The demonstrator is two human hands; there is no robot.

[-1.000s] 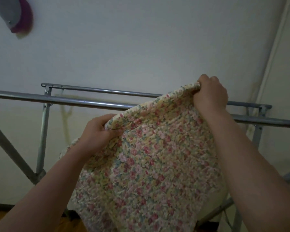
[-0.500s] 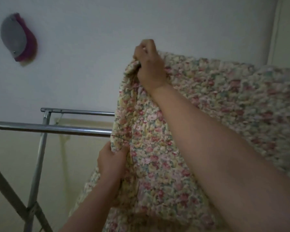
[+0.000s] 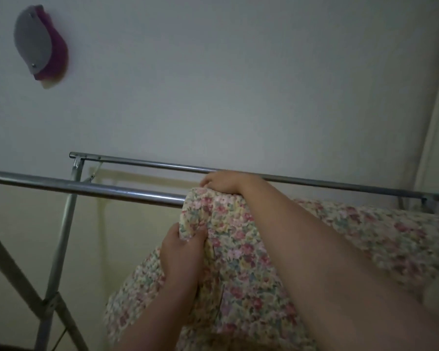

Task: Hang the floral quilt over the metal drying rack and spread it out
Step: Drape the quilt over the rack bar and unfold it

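Note:
The floral quilt (image 3: 241, 252) lies draped over the near bar of the metal drying rack (image 3: 91, 190), its pink and yellow print hanging down toward me and spreading off to the right. My right hand (image 3: 226, 182) presses and grips the quilt's top fold between the near bar and the far bar. My left hand (image 3: 181, 249) clutches a bunched edge of the quilt just below the near bar. How much quilt hangs behind the bar is hidden.
The rack's crossed legs (image 3: 48, 302) stand at the lower left. A grey and magenta wall lamp (image 3: 39, 45) hangs high on the white wall at the upper left. A pale corner trim (image 3: 433, 117) runs down the right side.
My right hand has come down from high above the rack, laying the quilt's top edge over the near bar. My left hand kept its grip and stays just under the bar.

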